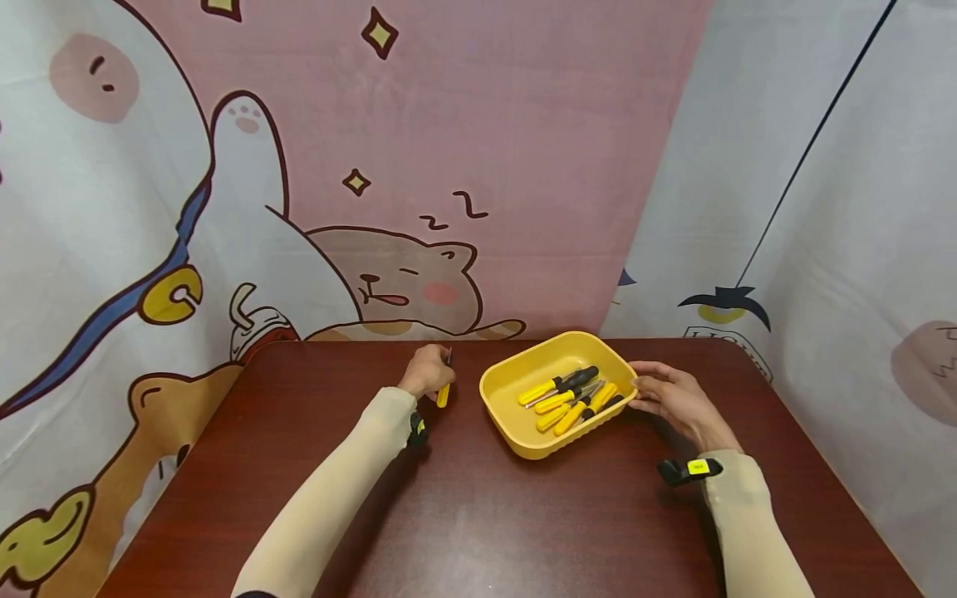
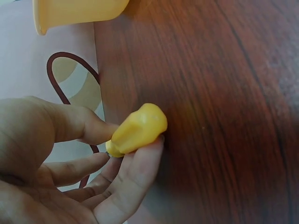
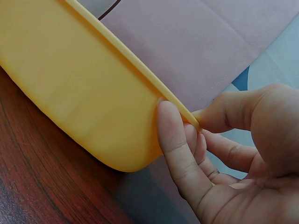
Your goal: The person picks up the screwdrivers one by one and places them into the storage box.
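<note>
My left hand (image 1: 428,371) pinches a screwdriver by its yellow handle (image 2: 142,128), to the left of a yellow plastic basket (image 1: 523,449). In the head view the screwdriver's thin shaft (image 1: 449,355) points away from me. The left wrist view shows the thumb and fingers around the handle, above the table. With thumb and fingers my right hand (image 1: 676,401) pinches the basket's rim (image 3: 161,87) at its right end. Inside the basket lie several screwdrivers (image 1: 553,402), most with yellow handles and some with black parts.
The dark red-brown table (image 1: 478,523) spreads beneath both arms. A cartoon-printed cloth (image 1: 523,166) hangs along the table's back edge, and pale cloth (image 1: 845,249) covers the right side. Both wrists wear black straps.
</note>
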{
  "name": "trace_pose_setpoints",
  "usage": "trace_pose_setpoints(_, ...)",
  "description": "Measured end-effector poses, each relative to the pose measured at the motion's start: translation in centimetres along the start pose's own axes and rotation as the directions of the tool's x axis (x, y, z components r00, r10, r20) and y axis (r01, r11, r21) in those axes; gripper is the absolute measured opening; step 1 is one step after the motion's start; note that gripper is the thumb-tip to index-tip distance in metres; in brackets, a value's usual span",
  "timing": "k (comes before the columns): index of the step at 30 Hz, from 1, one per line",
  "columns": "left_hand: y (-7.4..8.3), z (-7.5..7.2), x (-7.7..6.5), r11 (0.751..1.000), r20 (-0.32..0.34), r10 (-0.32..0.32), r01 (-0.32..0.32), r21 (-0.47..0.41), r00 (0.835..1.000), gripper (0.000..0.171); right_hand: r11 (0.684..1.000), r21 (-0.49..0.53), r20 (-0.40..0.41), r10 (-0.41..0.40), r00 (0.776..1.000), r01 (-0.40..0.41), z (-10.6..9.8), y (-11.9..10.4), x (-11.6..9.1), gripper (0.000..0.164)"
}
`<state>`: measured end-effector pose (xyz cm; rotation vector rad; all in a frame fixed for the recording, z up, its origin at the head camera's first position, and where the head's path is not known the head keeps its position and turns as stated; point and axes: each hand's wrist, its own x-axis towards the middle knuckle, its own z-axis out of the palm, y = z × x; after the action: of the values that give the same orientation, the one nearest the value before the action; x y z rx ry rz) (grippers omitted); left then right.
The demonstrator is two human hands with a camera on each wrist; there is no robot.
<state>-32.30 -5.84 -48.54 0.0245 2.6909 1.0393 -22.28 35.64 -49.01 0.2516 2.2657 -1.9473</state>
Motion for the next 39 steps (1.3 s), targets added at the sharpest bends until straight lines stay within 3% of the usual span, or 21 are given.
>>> trace_pose_setpoints(9,-0.3,-0.4,-0.4,1.0,-0.002,0.031,-0.031,-0.003,1.0,0.056,1.0,-0.014,-0.002,-0.006,1.0,0.006,-0.2,0.2,0.0,0.05)
trace_pose_setpoints(18,-0.5,-1.0,-0.5,0.993,0.004,0.098,-0.098,-0.067,0.995,0.056,1.0,-0.006,0.003,-0.002,1.0,0.002,-0.1,0.4,-0.1,0.05)
trace_pose_setpoints(27,0.5,-1.5,-0.8,0.982,-0.005,0.171,-0.171,-0.081,0.985,0.056,1.0,-0.016,0.006,-0.01,1.0,0.01,-0.2,0.3,-0.1,0.049)
trace_pose_setpoints(39,2.2,-2.3,-1.4,0.968,0.041,0.239,-0.235,-0.086,0.97,0.059,1.0,-0.016,0.01,-0.012,1.0,0.012,-0.1,0.0,-0.2,0.05)
